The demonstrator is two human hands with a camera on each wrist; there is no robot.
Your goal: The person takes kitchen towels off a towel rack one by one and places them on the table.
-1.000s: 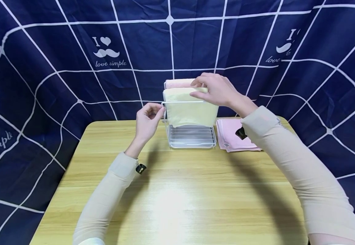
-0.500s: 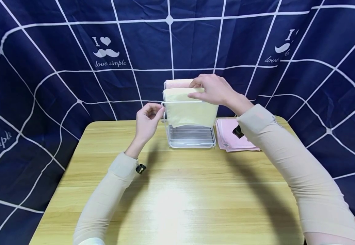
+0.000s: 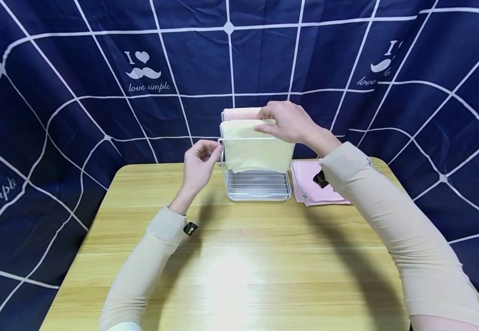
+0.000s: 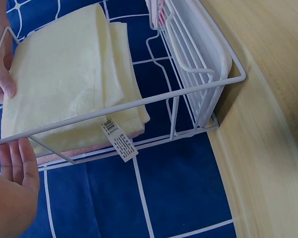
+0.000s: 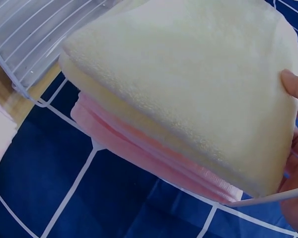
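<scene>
A folded pale yellow towel (image 3: pixel 257 155) hangs on a white wire rack (image 3: pixel 260 199) at the back of the table. Its upper edge is pinched by my right hand (image 3: pixel 292 122), thumb in front and fingers behind. With my left hand (image 3: pixel 198 164) I grip the rack's upper left side wire; in the left wrist view, curled fingers (image 4: pixel 17 161) show at that wire. Behind the yellow towel is a folded pink towel (image 3: pixel 239 113), partly hidden by it. A white printed tag (image 4: pixel 120 139) dangles from the yellow towel.
Folded pink cloths (image 3: pixel 315 188) lie in a stack on the wooden table (image 3: pixel 239 248), right of the rack. A ribbed tray (image 3: pixel 260 181) forms the rack's bottom. Dark blue curtain (image 3: pixel 198 55) with white lines surrounds the table's back and sides.
My right hand and forearm have shifted slightly left, still holding the yellow towel. My left hand and the rack have stayed in place.
</scene>
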